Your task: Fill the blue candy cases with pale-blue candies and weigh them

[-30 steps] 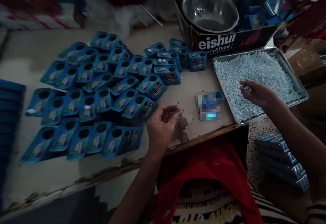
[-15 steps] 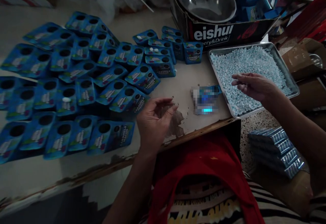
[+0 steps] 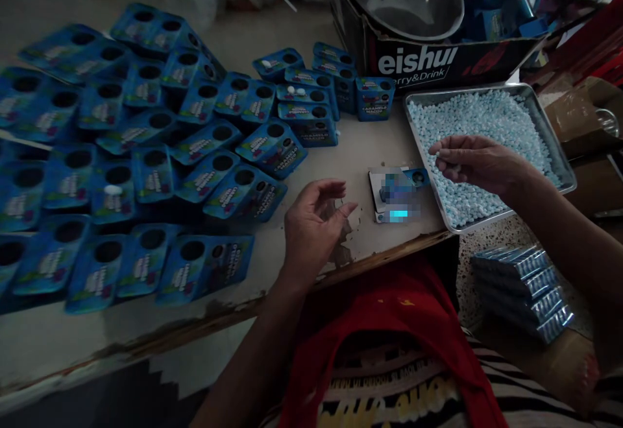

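My left hand (image 3: 315, 227) hovers over the table's front part, thumb and fingers curved but apart, with nothing in them. My right hand (image 3: 479, 163) is above the metal tray (image 3: 570, 185) of small pale-blue and white candies (image 3: 491, 120). Its fingers are closed around a few candies, and white bits show at the fingertips. Between the two hands lies a small flat device (image 3: 398, 196) with a lit cyan display; part of it is blurred out. A blue box (image 3: 417, 178) lies against its far right corner, partly blurred too.
Many blue candy boxes (image 3: 224, 181) with round dark openings crowd the table's left side; loose white candies lie on a few. A steel bowl (image 3: 406, 0) sits in a black carton (image 3: 418, 58) behind. Wrapped packs (image 3: 523, 292) are stacked low at the right.
My left hand has moved right, closer to the device, and its fingers have spread. My right hand has shifted slightly left over the tray. The view has turned a little to the right.
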The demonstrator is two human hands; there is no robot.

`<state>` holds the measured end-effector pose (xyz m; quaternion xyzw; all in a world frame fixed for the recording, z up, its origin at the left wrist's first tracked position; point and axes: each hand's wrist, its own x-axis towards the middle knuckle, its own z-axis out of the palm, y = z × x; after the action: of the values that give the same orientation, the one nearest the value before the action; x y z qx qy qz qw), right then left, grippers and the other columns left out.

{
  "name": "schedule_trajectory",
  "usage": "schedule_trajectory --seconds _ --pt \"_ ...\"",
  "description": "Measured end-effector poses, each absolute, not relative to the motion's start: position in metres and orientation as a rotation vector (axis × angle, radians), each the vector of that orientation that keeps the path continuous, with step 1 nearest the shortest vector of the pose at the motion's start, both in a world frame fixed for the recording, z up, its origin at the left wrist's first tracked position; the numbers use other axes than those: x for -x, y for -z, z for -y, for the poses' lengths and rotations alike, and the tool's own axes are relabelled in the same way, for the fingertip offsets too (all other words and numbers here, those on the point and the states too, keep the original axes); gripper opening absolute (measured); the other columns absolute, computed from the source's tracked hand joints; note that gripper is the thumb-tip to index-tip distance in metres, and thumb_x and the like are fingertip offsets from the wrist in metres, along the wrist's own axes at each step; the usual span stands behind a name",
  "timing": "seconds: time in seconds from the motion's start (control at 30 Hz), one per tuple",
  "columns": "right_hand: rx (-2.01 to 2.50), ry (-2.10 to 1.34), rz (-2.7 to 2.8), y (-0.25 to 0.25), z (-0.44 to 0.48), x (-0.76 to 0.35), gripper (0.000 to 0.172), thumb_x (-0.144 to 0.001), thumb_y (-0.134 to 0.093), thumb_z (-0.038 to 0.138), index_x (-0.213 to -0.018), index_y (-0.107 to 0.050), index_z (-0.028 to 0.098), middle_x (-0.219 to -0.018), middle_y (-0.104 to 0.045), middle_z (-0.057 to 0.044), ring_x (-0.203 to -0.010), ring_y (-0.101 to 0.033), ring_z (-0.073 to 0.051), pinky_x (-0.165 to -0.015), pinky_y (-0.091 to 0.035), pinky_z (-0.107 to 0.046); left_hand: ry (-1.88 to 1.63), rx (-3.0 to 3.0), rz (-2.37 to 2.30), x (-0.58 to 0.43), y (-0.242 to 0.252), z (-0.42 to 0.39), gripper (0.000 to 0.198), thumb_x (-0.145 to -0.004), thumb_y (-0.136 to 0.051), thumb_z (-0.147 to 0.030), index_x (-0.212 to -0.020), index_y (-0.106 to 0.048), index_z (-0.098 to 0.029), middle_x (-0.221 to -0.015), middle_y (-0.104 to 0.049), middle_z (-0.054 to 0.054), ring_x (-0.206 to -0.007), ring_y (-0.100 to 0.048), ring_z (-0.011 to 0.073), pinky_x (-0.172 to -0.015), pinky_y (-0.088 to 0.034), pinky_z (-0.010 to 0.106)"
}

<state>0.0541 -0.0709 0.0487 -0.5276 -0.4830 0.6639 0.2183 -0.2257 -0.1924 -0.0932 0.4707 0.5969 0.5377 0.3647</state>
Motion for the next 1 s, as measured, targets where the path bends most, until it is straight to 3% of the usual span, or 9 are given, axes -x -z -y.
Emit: schedule_trajectory --seconds 0.17,0.27,0.37,0.6,0.7,0.77,0.87,0.93,1.0 --pt "1.360 -1.811 1.518 -0.036 0.070 -0.057 0.027 -0.086 -0.094 0.036 -0.097 -0.082 0.014 -0.072 -0.069 0.000 -0.058 -0.055 -0.008 -0.051 -0.038 -0.021 -1.321 -1.379 -1.529 0.203 0.082 0.184 0.048 -0.087 -0.090 -0.038 -0.130 -0.072 -0.026 -0.127 -0.078 0.008 -0.120 -0.076 0.0287 -0.114 -0.063 0.048" --pt "1.365 -1.675 1.713 -0.026 0.074 -0.050 0.025 -0.086 -0.090 0.039 -0.097 -0.085 0.016 -0.063 -0.063 0.004 -0.055 -0.048 -0.008 -0.051 -0.032 -0.023 -1.281 -1.597 -1.523 0.183 0.075 0.171 0.054 -0.089 -0.092 -0.037 -0.138 -0.070 -0.027 -0.137 -0.076 0.009 -0.127 -0.073 0.0306 -0.115 -0.060 0.049" --pt "1.364 -1.551 1.844 -0.017 0.077 -0.045 0.020 -0.086 -0.087 0.038 -0.093 -0.086 0.019 -0.061 -0.062 0.005 -0.057 -0.047 -0.009 -0.053 -0.031 -0.024 -1.246 -1.770 -1.533 0.161 0.077 0.150 0.064 -0.081 -0.099 -0.039 -0.138 -0.071 -0.025 -0.136 -0.076 0.012 -0.128 -0.070 0.0353 -0.113 -0.059 0.051" --pt "1.259 -1.796 1.375 -0.011 0.051 -0.049 0.028 -0.072 -0.092 0.042 -0.085 -0.084 0.019 -0.079 -0.072 -0.002 -0.065 -0.055 -0.011 -0.059 -0.041 -0.025 -1.133 -1.850 -1.439 0.163 0.060 0.151 0.037 -0.090 -0.090 -0.028 -0.125 -0.077 -0.029 -0.117 -0.080 0.008 -0.113 -0.076 0.0319 -0.102 -0.064 0.047" --pt "1.204 -1.738 1.525 -0.003 0.029 -0.013 0.031 -0.075 -0.089 0.045 -0.093 -0.084 0.020 -0.070 -0.063 0.002 -0.060 -0.047 -0.011 -0.057 -0.033 -0.025 -1.308 -1.748 -1.612 0.226 0.023 0.179 0.041 -0.091 -0.090 -0.034 -0.129 -0.076 -0.034 -0.119 -0.079 0.004 -0.109 -0.077 0.0299 -0.101 -0.065 0.045" --pt "1.159 -1.503 1.797 0.005 0.015 0.026 0.033 -0.087 -0.081 0.050 -0.102 -0.084 0.021 -0.068 -0.060 0.003 -0.059 -0.043 -0.012 -0.058 -0.029 -0.027 -1.409 -1.720 -1.894 0.289 -0.007 0.189 0.047 -0.083 -0.096 -0.041 -0.126 -0.078 -0.033 -0.118 -0.079 0.003 -0.110 -0.077 0.0301 -0.107 -0.064 0.046" --pt "1.183 -0.914 2.304 0.019 0.003 0.084 0.024 -0.101 -0.070 0.040 -0.114 -0.082 0.023 -0.078 -0.071 -0.003 -0.068 -0.056 -0.018 -0.066 -0.032 -0.031 -1.353 -1.683 -2.493 0.397 -0.052 0.175 0.064 -0.077 -0.097 -0.054 -0.125 -0.076 -0.017 -0.115 -0.077 0.002 -0.116 -0.076 0.0289 -0.117 -0.057 0.054" --pt "1.236 -0.553 2.602 0.027 -0.002 0.110 0.023 -0.105 -0.065 0.031 -0.120 -0.081 0.024 -0.088 -0.079 -0.009 -0.075 -0.065 -0.022 -0.068 -0.032 -0.032 -1.183 -1.571 -2.772 0.469 -0.075 0.149 0.073 -0.087 -0.084 -0.061 -0.127 -0.067 -0.003 -0.116 -0.075 0.000 -0.121 -0.075 0.0249 -0.114 -0.053 0.053" --pt "1.259 -0.306 2.794 0.034 -0.004 0.121 0.027 -0.108 -0.057 0.028 -0.122 -0.079 0.023 -0.098 -0.083 -0.015 -0.079 -0.072 -0.027 -0.065 -0.031 -0.033 -1.074 -1.483 -2.872 0.535 -0.088 0.117 0.068 -0.097 -0.063 -0.059 -0.121 -0.064 0.004 -0.117 -0.075 -0.002 -0.125 -0.074 0.0209 -0.110 -0.051 0.047"
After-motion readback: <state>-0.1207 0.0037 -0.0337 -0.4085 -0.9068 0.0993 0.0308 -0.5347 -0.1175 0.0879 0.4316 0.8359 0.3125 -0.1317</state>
